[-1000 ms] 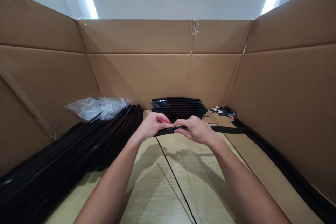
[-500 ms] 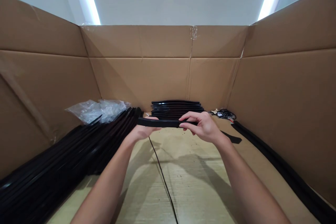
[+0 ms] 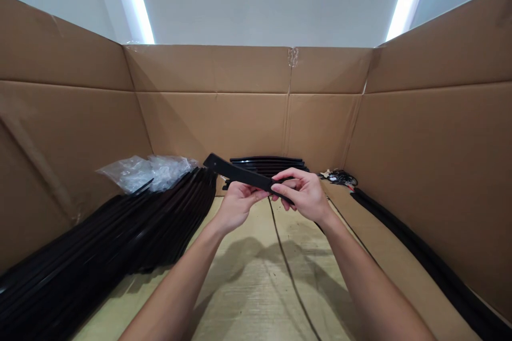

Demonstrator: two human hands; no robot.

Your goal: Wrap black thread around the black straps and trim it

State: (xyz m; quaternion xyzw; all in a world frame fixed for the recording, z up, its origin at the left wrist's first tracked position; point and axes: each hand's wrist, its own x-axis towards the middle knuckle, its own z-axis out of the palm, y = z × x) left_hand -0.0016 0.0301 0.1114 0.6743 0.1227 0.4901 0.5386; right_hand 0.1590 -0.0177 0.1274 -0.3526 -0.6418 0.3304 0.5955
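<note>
A flat black strip (image 3: pixel 236 172) with a small hole near its far-left end is held up in front of me, slanting down to the right. Thumb and fingers of my right hand (image 3: pixel 307 195) pinch it near its lower right end. My left hand (image 3: pixel 236 206) is closed at the strip's underside, fingertips close to those of the right. A thin black cord (image 3: pixel 288 266) runs from below the hands toward me across the table. The exact grip of the left fingertips is partly hidden.
Long black strips (image 3: pixel 120 234) lie piled on the left, with clear plastic bags (image 3: pixel 148 173) behind. More strips (image 3: pixel 268 163) are stacked at the back. A cable bundle (image 3: pixel 340 177) and a long black tube (image 3: pixel 416 250) lie right. Cardboard walls (image 3: pixel 216 117) enclose the table (image 3: pixel 224 287).
The strip has turned from level to slanted, its left end rising. My left hand has moved right, toward my right hand. The cord has shifted right.
</note>
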